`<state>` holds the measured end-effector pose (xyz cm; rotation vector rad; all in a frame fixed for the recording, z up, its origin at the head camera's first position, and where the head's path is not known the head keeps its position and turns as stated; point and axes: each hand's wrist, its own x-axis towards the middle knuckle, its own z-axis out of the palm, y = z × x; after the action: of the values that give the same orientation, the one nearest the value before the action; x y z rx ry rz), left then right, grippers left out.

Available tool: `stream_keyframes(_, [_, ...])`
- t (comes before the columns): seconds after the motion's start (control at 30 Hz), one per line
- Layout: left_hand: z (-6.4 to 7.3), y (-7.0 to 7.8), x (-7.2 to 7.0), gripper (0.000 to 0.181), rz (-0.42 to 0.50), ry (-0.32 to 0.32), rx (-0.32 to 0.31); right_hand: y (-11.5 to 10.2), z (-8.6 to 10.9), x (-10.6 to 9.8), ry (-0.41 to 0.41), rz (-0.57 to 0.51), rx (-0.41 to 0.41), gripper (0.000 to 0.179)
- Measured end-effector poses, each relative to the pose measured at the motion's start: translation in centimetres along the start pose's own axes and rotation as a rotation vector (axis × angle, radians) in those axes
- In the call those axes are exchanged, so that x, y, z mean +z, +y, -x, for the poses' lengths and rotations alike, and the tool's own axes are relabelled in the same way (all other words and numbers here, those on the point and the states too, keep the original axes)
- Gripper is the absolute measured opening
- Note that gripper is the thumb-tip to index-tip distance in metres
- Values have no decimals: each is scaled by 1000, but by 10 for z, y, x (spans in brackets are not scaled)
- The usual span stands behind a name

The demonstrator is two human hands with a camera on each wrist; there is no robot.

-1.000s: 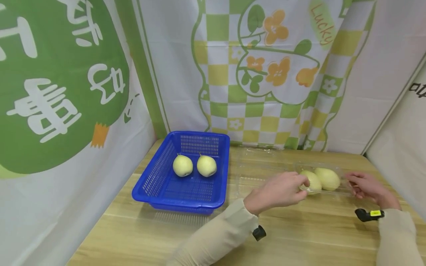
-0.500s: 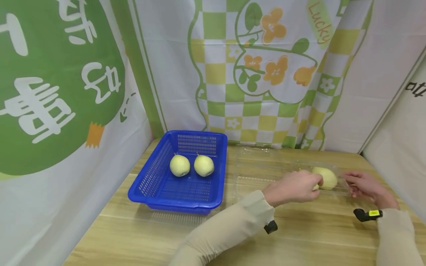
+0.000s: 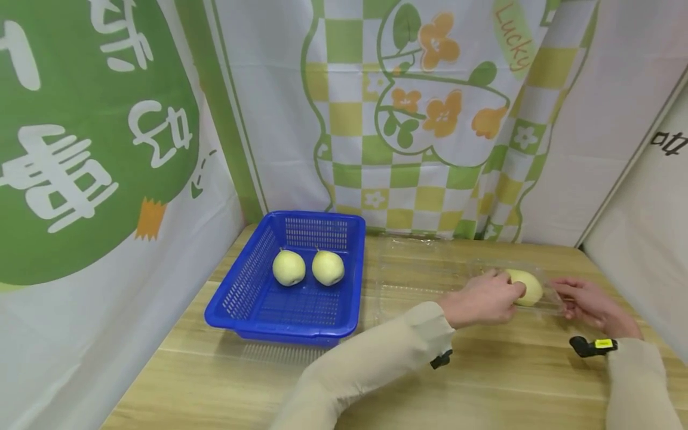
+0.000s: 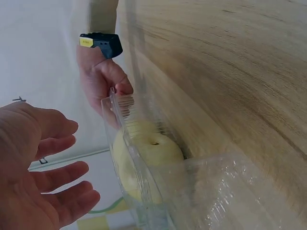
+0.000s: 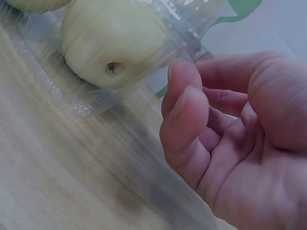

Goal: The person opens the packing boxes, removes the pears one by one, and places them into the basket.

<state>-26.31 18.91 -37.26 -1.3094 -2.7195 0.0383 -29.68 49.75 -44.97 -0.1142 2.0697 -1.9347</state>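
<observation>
Two pale yellow pears (image 3: 525, 288) lie in a clear plastic clamshell box (image 4: 144, 167) at the right of the table. My left hand (image 3: 486, 297) is over the box and covers most of the left pear in the head view. In the left wrist view, the left hand's fingers (image 4: 62, 176) are spread and relaxed, apart from the fruit. At the box's right end, my right hand (image 3: 588, 304) pinches the plastic edge between thumb and fingers (image 5: 184, 115). The right wrist view shows one pear (image 5: 112, 40) close up behind the plastic, its dimpled end toward me.
A blue plastic basket (image 3: 217, 316) stands at the left with two more pears (image 3: 289, 267) inside. The box's clear lid (image 3: 411, 292) lies folded out between basket and pears. Fabric curtains (image 3: 344, 119) enclose the wooden table (image 3: 500, 376) at the back and sides.
My left hand has moved right across the box and now hides the left pear. The right hand keeps its place at the box's end. The view has shifted slightly.
</observation>
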Motion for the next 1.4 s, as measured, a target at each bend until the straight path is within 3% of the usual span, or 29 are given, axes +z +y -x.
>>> stream_keyframes(0.17, [-9,6,2,27,-49,2,18,1,0,-3,-36,-76,-20,37])
stream_keyframes(0.4, [-22,15,7,38,-53,-112,-46,2,-2,0,-98,-97,-29,38])
stream_keyframes(0.5, [-26,16,11,40,-61,-129,-62,0,-2,1,-130,-102,-47,38])
stream_keyframes(0.77, [-33,19,18,42,-100,-206,-91,-1,-1,2,-101,-110,-19,36])
stream_keyframes(1.13, [-40,28,31,49,-246,-144,-76,6,-4,1,-125,-114,-13,36])
stream_keyframes(1.4, [-43,31,35,42,-309,-127,-114,4,-2,2,-150,-118,-21,39])
